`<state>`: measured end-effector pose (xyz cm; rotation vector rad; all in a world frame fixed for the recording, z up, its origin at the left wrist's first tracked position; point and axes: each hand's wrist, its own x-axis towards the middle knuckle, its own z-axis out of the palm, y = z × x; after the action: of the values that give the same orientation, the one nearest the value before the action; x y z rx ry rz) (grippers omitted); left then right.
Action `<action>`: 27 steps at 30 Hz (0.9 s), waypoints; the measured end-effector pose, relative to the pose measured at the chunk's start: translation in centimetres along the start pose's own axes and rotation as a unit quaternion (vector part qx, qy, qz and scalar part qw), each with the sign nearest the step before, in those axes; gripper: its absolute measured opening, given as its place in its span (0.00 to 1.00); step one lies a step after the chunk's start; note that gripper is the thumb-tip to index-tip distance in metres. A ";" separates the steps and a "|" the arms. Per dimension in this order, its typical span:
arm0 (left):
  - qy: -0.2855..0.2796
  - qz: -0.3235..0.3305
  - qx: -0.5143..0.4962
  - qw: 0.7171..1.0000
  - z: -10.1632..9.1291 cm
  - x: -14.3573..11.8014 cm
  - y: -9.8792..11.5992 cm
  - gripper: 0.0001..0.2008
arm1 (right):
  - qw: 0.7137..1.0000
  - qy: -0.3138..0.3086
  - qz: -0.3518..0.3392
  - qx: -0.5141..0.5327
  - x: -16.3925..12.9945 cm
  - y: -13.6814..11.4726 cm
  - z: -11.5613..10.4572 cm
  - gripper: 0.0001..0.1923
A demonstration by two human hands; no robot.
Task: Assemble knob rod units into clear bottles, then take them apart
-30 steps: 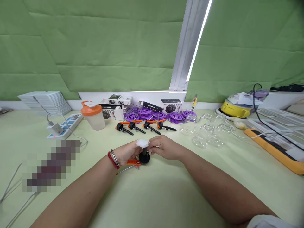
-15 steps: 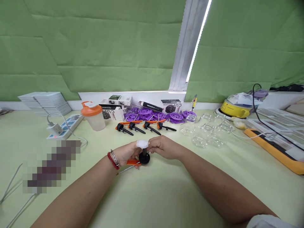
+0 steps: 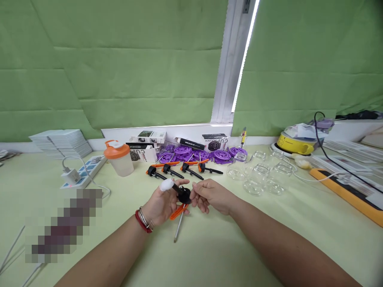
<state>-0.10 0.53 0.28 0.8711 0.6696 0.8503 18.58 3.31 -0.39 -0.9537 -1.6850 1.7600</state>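
Holding a small black-and-orange clamp tool [image 3: 181, 201] above the pale green worktop [image 3: 209, 247], the person keeps both hands close together near the middle of the head view. The left hand [image 3: 160, 203], with a white wrap on one fingertip and red and metal bands at the wrist, has its fingers [image 3: 176, 184] closed around the tool's black upper part, so the grip is firm on that side. The tool's long axis runs on a slant: the black round head [image 3: 184, 195] sits up and toward the right hand, while the orange lever [image 3: 178, 212] and the thin metal rod [image 3: 178, 230] trail down and back toward the person, the rod's tip near or on the worktop; I cannot tell which. The right hand [image 3: 209, 196] comes in from the other side, its fingers [image 3: 196, 190] curled and pinched at the edge of the black head, touching it or just beside it. So the head lies between the two hands, and the right hand is the nearer one to that round end, the left the nearer one to the lever. Farther back on the worktop, well apart from the hands, lie four more clamp tools [image 3: 182, 170] in a row, a heap of purple wheels [image 3: 200, 152], an orange-lidded shaker cup [image 3: 119, 158], several clear glass jars [image 3: 263, 175] and a white power strip [image 3: 79, 174].
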 end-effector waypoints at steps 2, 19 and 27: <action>0.019 0.062 -0.003 0.998 0.9 -0.3 -0.5 0.32 | 0.995 -0.047 0.044 0.079 -0.5 -0.6 0.5 0.28; 0.165 0.171 0.279 0.930 -0.2 0.3 -1.8 0.28 | 0.766 0.098 -0.171 -0.612 -1.4 -0.9 1.3 0.09; 0.185 0.135 0.343 0.911 -1.1 1.2 -1.9 0.21 | 0.698 0.060 -0.162 -0.695 0.6 1.7 1.4 0.13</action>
<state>0.32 1.31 -2.04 1.4781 1.2436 1.0589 17.29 2.77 -2.14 -1.0898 -2.7735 -0.1246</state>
